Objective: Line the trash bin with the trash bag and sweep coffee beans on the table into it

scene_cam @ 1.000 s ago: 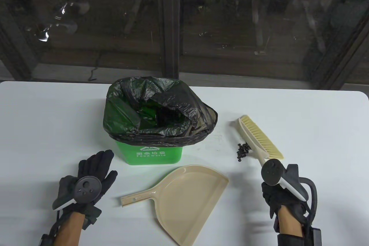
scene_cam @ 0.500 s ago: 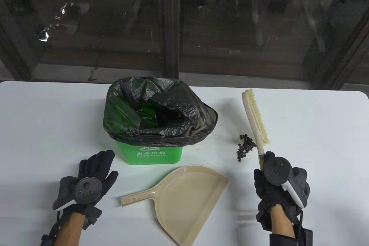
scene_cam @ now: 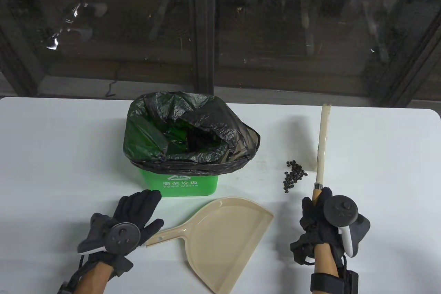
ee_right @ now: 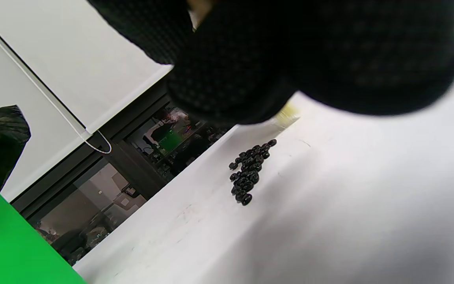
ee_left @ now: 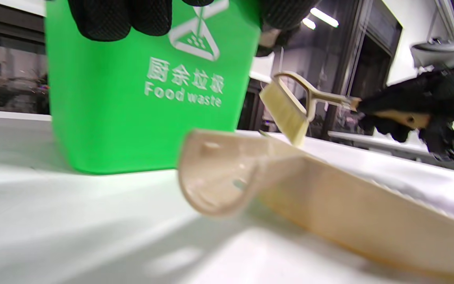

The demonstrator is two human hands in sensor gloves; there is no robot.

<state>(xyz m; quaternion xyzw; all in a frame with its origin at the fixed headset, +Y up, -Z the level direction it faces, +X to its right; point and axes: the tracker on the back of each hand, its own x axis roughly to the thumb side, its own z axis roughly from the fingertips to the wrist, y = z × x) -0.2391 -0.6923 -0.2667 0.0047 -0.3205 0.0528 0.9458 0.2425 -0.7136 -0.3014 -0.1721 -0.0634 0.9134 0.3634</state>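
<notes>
The white counter (scene_cam: 51, 156) carries everything, both hands coming in over its near edge.

The green bin (scene_cam: 187, 185) stands just beyond the left hand, well to the left of the right hand. Its near face bears a white pictogram, four Chinese characters and the words "Food waste", read plainly in the left wrist view. The black bag (scene_cam: 193, 135) lines it, its edge folded over the rim and bunched loosely on the side toward the right hand.

The beige dustpan (scene_cam: 220, 235) lies flat between the hands, nearer than the bin. Its handle points at the left hand, and its wide mouth faces the right hand.

The brush (scene_cam: 322, 145) is gripped by its handle in the right hand (scene_cam: 318, 218), fingers curled round it. It reaches straight away from that hand, seen edge-on from above. In the left wrist view its pale bristles hang downward above the counter.

The left hand (scene_cam: 132, 220) holds nothing. Its fingers are straight and spread, reaching toward the bin's near face. Its thumb is just beside the tip of the dustpan handle; I cannot tell whether they touch.

The beans (scene_cam: 293, 175), a small dark heap, lie on the counter just beyond the right hand, just left of the brush and apart from the dustpan's mouth.
</notes>
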